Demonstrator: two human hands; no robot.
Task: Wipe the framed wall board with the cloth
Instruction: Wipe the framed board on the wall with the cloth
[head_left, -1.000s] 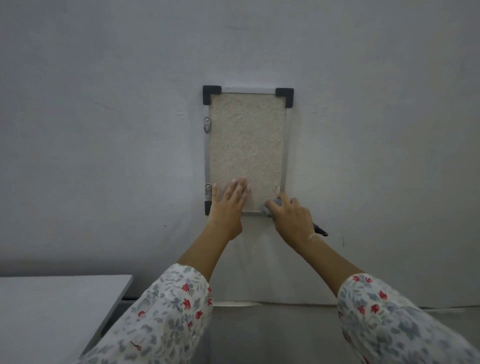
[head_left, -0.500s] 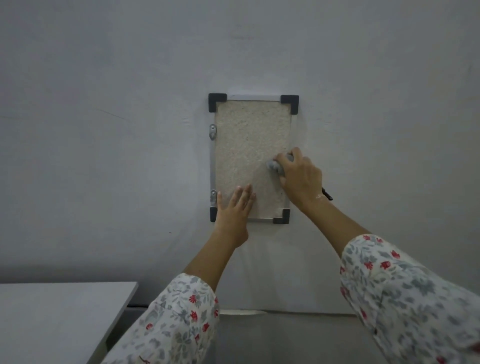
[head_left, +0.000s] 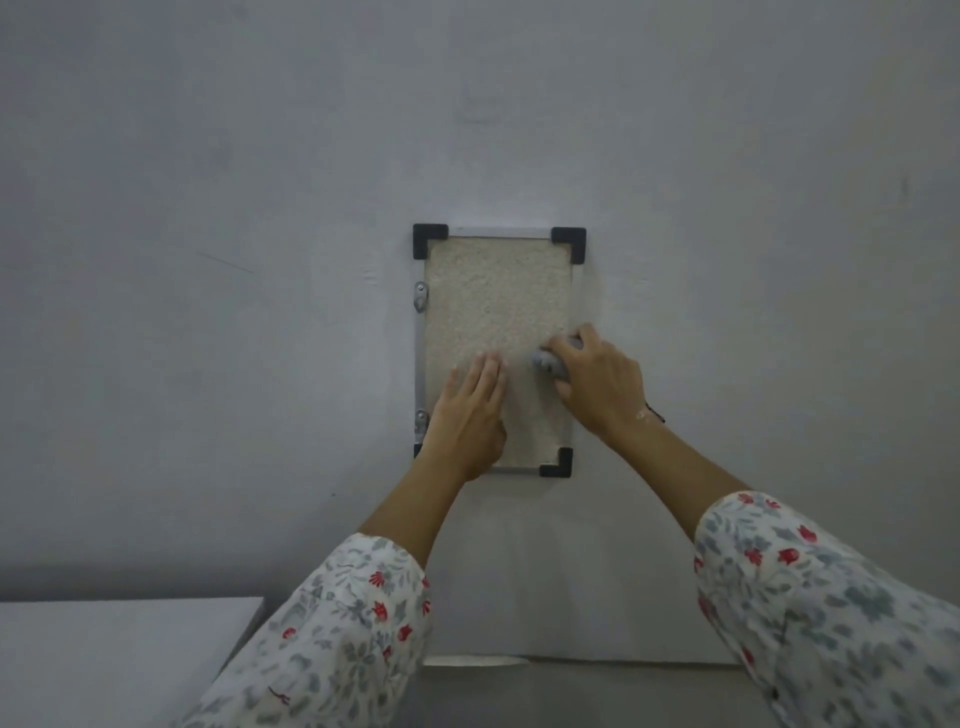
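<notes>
Grey wall (head_left: 208, 156) behind; right hand (head_left: 597, 387) fingers (head_left: 558, 358) clamped on the cloth (head_left: 550, 362), pressing it to the board (head_left: 498, 306) by its right edge, while left hand (head_left: 470, 415) fingers lie flat together, likely steadying the frame

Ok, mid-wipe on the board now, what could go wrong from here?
The left hand lies flat on the board, so the cloth in the right hand may skip that patch. The upper half looks not yet reached. Hard pushing could strain the small brackets on the left edge.
</notes>
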